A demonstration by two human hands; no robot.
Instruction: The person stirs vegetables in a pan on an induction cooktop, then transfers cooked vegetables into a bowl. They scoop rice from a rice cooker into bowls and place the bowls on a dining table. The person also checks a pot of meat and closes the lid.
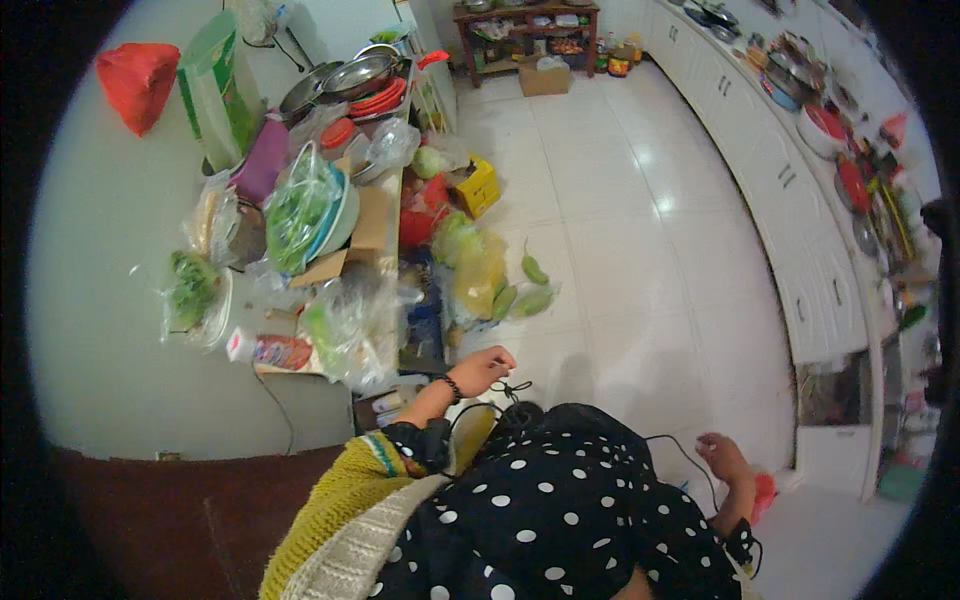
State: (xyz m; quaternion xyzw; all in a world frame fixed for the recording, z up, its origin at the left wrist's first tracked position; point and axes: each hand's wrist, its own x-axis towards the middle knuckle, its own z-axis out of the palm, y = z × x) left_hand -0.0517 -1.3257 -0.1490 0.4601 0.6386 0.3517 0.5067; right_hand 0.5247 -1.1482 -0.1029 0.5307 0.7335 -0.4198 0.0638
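My left hand (482,371), with a dark beaded bracelet at the wrist, hangs in front of my body beside the corner of a crowded table. Its fingers are loosely bent and apart, and I see nothing in them. A looped black cord (512,389) shows just below its fingertips; whether they touch is unclear. Lower right, my right hand (724,458) hangs at my side with half-curled fingers and nothing visible in it. A thin black cable runs close to it. The clear plastic bag (355,335) with green vegetables at the table edge is nearest my left hand.
On the table stand a white-capped bottle (270,348), a bagged basin (340,220) and metal pans (358,76). Long green gourds (533,268), bagged vegetables and a yellow box (478,188) lie on the tiled floor. White cabinets (760,180) line the right; a wooden shelf (525,35) stands far back.
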